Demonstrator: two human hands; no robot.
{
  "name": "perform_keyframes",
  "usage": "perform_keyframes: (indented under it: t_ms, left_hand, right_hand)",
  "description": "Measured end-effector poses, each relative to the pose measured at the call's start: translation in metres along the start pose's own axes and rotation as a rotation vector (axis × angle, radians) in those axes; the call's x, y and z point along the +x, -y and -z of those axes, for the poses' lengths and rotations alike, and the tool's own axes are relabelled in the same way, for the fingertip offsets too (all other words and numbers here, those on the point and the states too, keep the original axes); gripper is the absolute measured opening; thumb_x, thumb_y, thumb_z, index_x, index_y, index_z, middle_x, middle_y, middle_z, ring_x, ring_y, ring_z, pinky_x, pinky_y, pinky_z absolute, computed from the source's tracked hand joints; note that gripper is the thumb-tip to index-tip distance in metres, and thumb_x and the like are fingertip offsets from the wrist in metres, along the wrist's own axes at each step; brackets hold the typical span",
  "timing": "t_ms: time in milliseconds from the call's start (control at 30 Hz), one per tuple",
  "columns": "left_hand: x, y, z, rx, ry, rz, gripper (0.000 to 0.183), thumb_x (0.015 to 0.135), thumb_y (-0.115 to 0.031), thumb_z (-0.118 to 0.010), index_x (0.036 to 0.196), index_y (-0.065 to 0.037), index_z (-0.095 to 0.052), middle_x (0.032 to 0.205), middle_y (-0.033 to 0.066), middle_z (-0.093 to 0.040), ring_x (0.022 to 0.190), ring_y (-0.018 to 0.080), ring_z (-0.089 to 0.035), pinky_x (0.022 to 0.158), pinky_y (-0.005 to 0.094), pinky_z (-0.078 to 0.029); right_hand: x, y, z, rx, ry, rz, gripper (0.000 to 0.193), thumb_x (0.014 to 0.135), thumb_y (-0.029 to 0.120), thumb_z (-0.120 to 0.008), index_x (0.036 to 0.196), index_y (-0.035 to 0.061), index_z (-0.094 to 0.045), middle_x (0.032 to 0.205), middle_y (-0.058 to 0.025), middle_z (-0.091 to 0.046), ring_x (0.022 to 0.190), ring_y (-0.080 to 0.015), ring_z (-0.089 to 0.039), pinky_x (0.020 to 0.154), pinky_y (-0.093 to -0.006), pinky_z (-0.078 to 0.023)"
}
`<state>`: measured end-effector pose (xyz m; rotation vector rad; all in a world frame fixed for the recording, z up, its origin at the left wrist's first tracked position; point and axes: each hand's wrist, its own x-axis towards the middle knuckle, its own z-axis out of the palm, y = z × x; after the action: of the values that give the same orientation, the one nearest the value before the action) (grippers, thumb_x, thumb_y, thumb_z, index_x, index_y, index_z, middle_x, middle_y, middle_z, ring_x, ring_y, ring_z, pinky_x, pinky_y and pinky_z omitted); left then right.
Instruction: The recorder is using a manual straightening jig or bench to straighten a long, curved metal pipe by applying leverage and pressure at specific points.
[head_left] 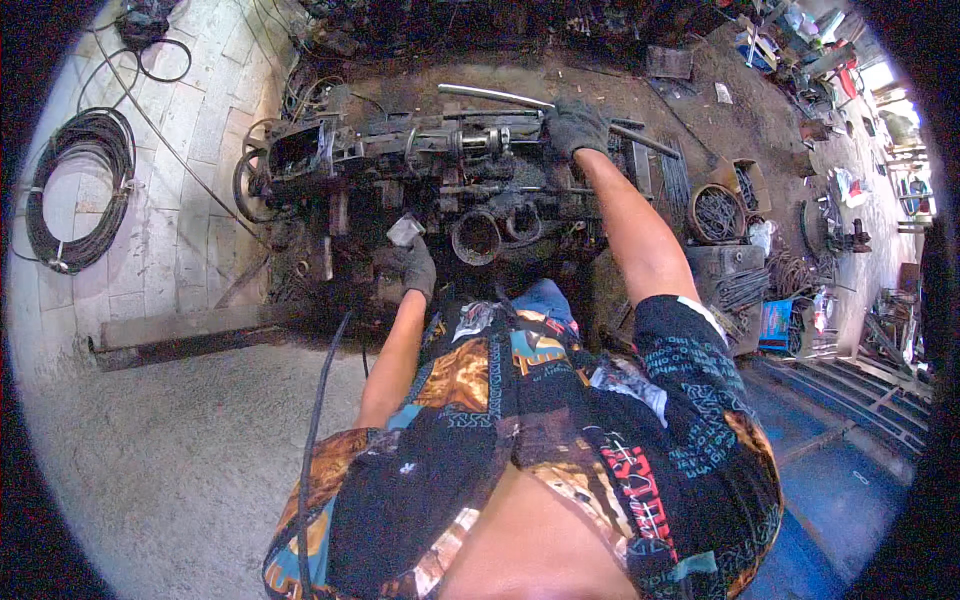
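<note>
A dark, greasy machine [375, 160] stretches across in front of me. My right hand [577, 128], in a dark grey glove, is closed around a long metal bar [490, 95] at the machine's far right side. The bar sticks out on both sides of the fist, with its bright end to the left. My left hand [415, 268], gloved too, is low at the near side of the machine, gripping a small pale square metal piece [405, 231]. Beside that piece are two round metal cups [476, 238] on the machine; their insides look dark.
A round tub of metal pieces [717, 213] and a box [748, 187] stand to the right, near bundled rods [740, 290] and a blue crate [776, 323]. A coil of black cable [80, 190] lies left on pale blocks. A dark cord [318, 420] hangs close by my left arm.
</note>
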<state>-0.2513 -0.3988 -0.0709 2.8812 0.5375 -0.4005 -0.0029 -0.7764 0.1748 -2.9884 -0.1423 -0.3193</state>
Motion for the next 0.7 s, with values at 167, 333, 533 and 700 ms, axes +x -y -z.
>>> perform_keyframes:
  t_ms: [167,333,533,700]
  left_hand:
    - [-0.035,-0.021,0.079,-0.324,0.062,0.200,0.053,0.108,-0.040,-0.030,0.145,-0.007,-0.045,0.152,0.0257,-0.041,0.134,0.0435,-0.045,0.113,0.0488,-0.036]
    - [-0.049,-0.065,0.121,-0.287,0.259,0.157,0.070,0.105,-0.043,-0.040,0.156,0.003,-0.021,0.157,0.0303,-0.030,0.144,0.0472,-0.029,0.120,0.0501,-0.022]
    - [-0.005,0.028,-0.016,-0.668,-0.165,0.307,0.074,0.105,-0.049,-0.041,0.156,0.001,-0.022,0.160,0.0289,-0.025,0.151,0.0412,-0.021,0.122,0.0477,-0.019]
    - [-0.045,-0.045,0.048,-0.755,-0.361,0.378,0.077,0.103,-0.048,-0.046,0.154,0.005,-0.023,0.158,0.0301,-0.029,0.150,0.0409,-0.024,0.121,0.0471,-0.021]
  right_hand:
    - [0.000,0.017,0.006,0.040,0.047,0.020,0.035,0.089,0.036,-0.051,0.106,0.0173,-0.074,0.112,-0.0153,-0.071,0.106,-0.0383,-0.065,0.087,-0.0520,-0.049]
    - [-0.005,-0.007,-0.001,0.020,0.105,0.000,0.036,0.089,0.038,-0.050,0.106,0.0157,-0.073,0.111,-0.0162,-0.070,0.105,-0.0389,-0.065,0.086,-0.0530,-0.049]
    - [0.002,0.014,0.001,0.235,0.159,0.120,0.034,0.089,0.035,-0.051,0.105,0.0119,-0.071,0.107,-0.0194,-0.070,0.104,-0.0388,-0.066,0.088,-0.0501,-0.051]
    - [0.001,0.004,0.012,0.234,0.191,0.177,0.033,0.090,0.034,-0.053,0.103,0.0103,-0.070,0.107,-0.0203,-0.070,0.102,-0.0402,-0.066,0.086,-0.0512,-0.051]
